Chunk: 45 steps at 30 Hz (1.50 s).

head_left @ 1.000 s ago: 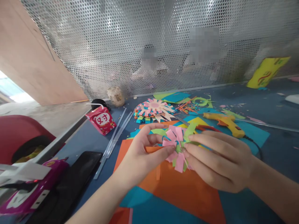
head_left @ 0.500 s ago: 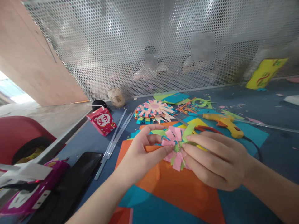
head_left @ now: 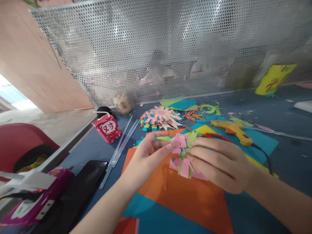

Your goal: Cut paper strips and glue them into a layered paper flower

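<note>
We take this for a craft workroom or perhaps a classroom; we cannot tell which. Orange paper scraps [head_left: 192, 114] and a yellow glue gun [head_left: 236, 129] lie on the blue surface [head_left: 84, 146], with a purple power strip [head_left: 59, 178] near its edge. Through a perforated metal screen [head_left: 136, 39] we make out blurred figures [head_left: 156, 76]. Leftward we see a bare grey floor [head_left: 60, 122], a plain wall [head_left: 53, 74] and a bright opening [head_left: 12, 92].

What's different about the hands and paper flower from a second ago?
The left hand has moved its thumb up and left, from near the middle of the paper flower to its upper-left pink strips, which now sit differently; whether it grips them is unclear. The right hand has edged left, still holding the flower. The yellow glue gun, red drink carton and layered paper flowers stayed put.
</note>
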Tool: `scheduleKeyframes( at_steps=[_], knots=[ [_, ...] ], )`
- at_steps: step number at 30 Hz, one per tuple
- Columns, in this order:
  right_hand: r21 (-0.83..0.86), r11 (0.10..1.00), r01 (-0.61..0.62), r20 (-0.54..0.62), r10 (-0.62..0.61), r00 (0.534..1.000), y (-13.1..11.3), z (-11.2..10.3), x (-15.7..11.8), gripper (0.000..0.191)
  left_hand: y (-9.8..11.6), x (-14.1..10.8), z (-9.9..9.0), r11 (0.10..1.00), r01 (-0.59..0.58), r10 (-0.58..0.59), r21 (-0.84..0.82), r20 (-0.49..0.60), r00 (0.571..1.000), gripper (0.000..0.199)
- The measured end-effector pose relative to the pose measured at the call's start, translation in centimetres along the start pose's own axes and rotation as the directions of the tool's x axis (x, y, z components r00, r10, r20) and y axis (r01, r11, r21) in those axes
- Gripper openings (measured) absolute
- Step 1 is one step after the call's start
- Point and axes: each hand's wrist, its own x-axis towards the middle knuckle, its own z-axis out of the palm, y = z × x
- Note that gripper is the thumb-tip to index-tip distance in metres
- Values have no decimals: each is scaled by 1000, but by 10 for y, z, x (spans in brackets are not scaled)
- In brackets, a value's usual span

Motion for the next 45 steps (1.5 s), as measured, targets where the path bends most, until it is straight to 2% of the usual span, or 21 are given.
scheduleKeyframes(
  at_steps=[5,10,18,21,23,24,25,26,27,28,29,30,31,34,37,39,42,45],
  knots=[
    [86,996,-8,30,5,1000,-1,3,-3,19,-3,6,-9,997,38,-39,-62,-15,999,38],
    [141,990,-1,63,-8,998,-5,8,-11,22,-6,10,-9,992,65,-73,-107,-76,994,43],
    [181,983,26,94,-43,995,-3,8,-2,21,-7,11,-8,993,15,-20,-113,-45,999,39],
    [262,963,-69,102,43,994,-2,12,-6,20,-7,11,-9,992,-24,18,-126,-45,999,29],
    [327,917,-227,147,188,971,-2,18,-11,17,-6,11,-10,974,-80,66,-210,-73,995,23],
    [354,866,-352,188,303,934,-1,21,-14,16,-5,11,-10,956,-115,92,-271,-99,991,21],
    [383,783,-491,233,433,871,-1,24,-17,17,-4,11,-11,929,-153,117,-336,-127,985,19],
    [425,647,-633,283,569,772,0,28,-20,21,-2,12,-11,896,-188,137,-402,-152,979,18],
    [474,471,-744,338,683,647,1,32,-22,24,0,12,-12,861,-215,151,-462,-171,974,18],
    [522,286,-803,392,757,524,3,36,-24,28,2,12,-12,827,-232,159,-513,-183,970,18],
    [562,126,-817,441,791,425,5,39,-26,30,4,11,-13,796,-239,160,-556,-187,969,19],
    [591,6,-807,480,801,358,8,42,-27,31,5,11,-13,773,-236,158,-588,-183,970,19],
    [605,-72,-793,510,800,316,10,45,-28,31,7,10,-14,760,-230,156,-608,-173,972,18],
    [620,-188,-762,549,798,250,17,49,-30,30,7,7,-14,786,-198,199,-585,-63,978,17],
    [626,-319,-712,583,798,155,19,49,-29,34,2,2,-9,902,-114,221,-416,218,951,13],
    [622,-397,-675,604,792,91,19,49,-28,36,-3,-2,-3,968,-52,140,-244,359,923,11],
    [615,-496,-613,633,774,7,18,48,-25,35,-10,-6,7,999,-47,43,0,379,924,4],
    [612,-569,-549,660,750,-41,18,48,-24,35,-15,-4,9,947,-188,98,262,322,942,21]
  ],
)
